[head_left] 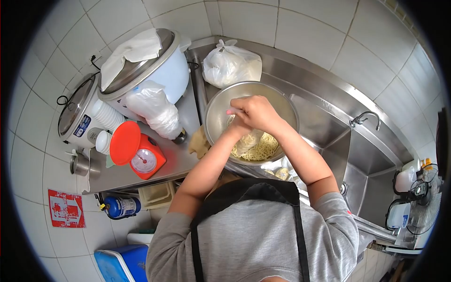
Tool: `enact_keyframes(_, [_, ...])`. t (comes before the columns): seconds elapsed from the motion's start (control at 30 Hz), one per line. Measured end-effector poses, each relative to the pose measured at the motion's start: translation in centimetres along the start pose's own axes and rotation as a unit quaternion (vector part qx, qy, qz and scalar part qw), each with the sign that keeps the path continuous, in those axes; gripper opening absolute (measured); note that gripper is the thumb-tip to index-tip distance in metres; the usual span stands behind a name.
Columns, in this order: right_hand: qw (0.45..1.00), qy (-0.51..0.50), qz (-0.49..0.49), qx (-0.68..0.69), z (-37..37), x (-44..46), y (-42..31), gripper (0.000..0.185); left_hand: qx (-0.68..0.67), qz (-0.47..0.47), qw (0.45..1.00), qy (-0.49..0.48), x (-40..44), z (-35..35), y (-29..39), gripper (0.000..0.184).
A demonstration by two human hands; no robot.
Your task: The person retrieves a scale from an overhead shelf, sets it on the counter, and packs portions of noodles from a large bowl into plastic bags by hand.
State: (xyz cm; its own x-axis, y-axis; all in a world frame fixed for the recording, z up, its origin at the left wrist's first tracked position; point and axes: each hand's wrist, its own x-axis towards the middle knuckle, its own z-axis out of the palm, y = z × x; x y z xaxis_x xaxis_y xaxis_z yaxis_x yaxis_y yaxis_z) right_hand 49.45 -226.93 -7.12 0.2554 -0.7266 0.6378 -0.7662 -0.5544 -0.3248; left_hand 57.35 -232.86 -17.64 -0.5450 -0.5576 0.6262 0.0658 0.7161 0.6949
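Observation:
Over a large steel bowl point(216, 110), my two hands meet close together. My right hand point(258, 113) is on top, its fingers curled and pinched at the neck of a clear plastic bag point(249, 142). My left hand point(239, 126) sits just below and to the left, closed around the same neck and partly covered by the right. Pale food shows through the bag, which hangs inside the bowl. Loose yellow noodles point(262, 149) lie in the bowl beside and under it. Small filled bags point(282, 173) rest near the bowl's front edge.
A tied white bag point(232, 63) stands behind the bowl. To the left are an orange scale point(149, 159), a plastic-wrapped bundle point(152, 110), stacked white cups point(107, 115) and big lidded pots point(176, 70). Steel sinks point(319, 115) with a tap point(365, 120) lie right.

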Motion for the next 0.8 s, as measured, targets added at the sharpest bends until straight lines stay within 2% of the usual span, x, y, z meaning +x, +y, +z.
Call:
enact_keyframes(0.1, [0.990, 0.016, 0.102, 0.095, -0.4, -0.6, 0.0, 0.023, -0.001, -0.092, 0.993, -0.073, -0.2, -0.5, -1.3, 0.030])
enact_keyframes(0.17, [0.983, 0.048, 0.131, 0.121, -0.3, -1.3, -0.1, 0.022, 0.002, -0.154, 0.981, -0.121, -0.5, -0.9, -1.9, 0.032])
enact_keyframes(0.27, [0.984, 0.085, 0.110, 0.114, 0.6, -2.3, -0.8, 0.021, 0.021, -0.135, 0.985, -0.110, -0.3, -1.5, 0.9, 0.033])
enact_keyframes(0.3, [0.985, 0.099, 0.093, 0.105, 0.9, -2.4, -1.2, 0.020, 0.068, -0.073, 0.989, -0.108, -0.1, -1.7, 0.3, 0.033])
enact_keyframes(0.4, [0.978, 0.093, 0.127, 0.135, 0.6, -2.7, -1.5, 0.016, 0.196, 0.112, 0.968, -0.106, -0.2, -1.2, -3.0, 0.032])
enact_keyframes(0.43, [0.977, 0.128, 0.106, 0.137, 0.1, -2.6, -1.7, 0.016, 0.133, 0.091, 0.981, -0.105, 0.7, -1.7, -1.3, 0.028])
enact_keyframes(0.47, [0.973, 0.161, 0.087, 0.140, -0.4, -2.6, -2.0, 0.016, -0.050, -0.027, 0.995, -0.078, 1.3, -2.5, 0.5, 0.027])
enact_keyframes(0.5, [0.968, 0.196, 0.067, 0.142, -0.8, -2.5, -2.3, 0.018, -0.230, -0.142, 0.962, -0.048, 2.0, -3.4, 2.9, 0.025])
enact_keyframes(0.53, [0.958, 0.262, 0.041, 0.106, -0.6, -2.8, -2.6, 0.024, -0.398, -0.250, 0.882, -0.016, 2.3, -3.9, 4.1, 0.024])
enact_keyframes(0.57, [0.943, 0.327, 0.012, 0.068, -0.3, -3.1, -2.8, 0.031, -0.509, -0.217, 0.833, -0.004, 2.1, -3.6, 3.7, 0.021])
enact_keyframes(0.6, [0.921, 0.389, -0.017, 0.031, -0.1, -3.4, -2.9, 0.038, -0.546, -0.222, 0.807, 0.014, 2.2, -3.3, 4.3, 0.021])
enact_keyframes(0.63, [0.912, 0.407, -0.052, -0.002, -0.1, -3.5, -2.6, 0.056, -0.582, -0.229, 0.779, 0.032, 2.2, -3.0, 5.4, 0.020])
enact_keyframes(0.67, [0.907, 0.415, -0.072, 0.009, -0.2, -3.4, -2.6, 0.055, -0.617, -0.235, 0.749, 0.051, 2.3, -2.6, 6.6, 0.020])
enact_keyframes(0.7, [0.902, 0.421, -0.090, 0.021, -0.4, -3.1, -3.0, 0.054, -0.626, -0.281, 0.722, 0.082, 2.4, -2.4, 8.4, 0.019])
enact_keyframes(0.8, [0.894, 0.425, -0.130, 0.061, -0.4, -2.4, -3.9, 0.048, -0.691, -0.248, 0.678, 0.035, 2.4, -2.5, 8.0, 0.016])
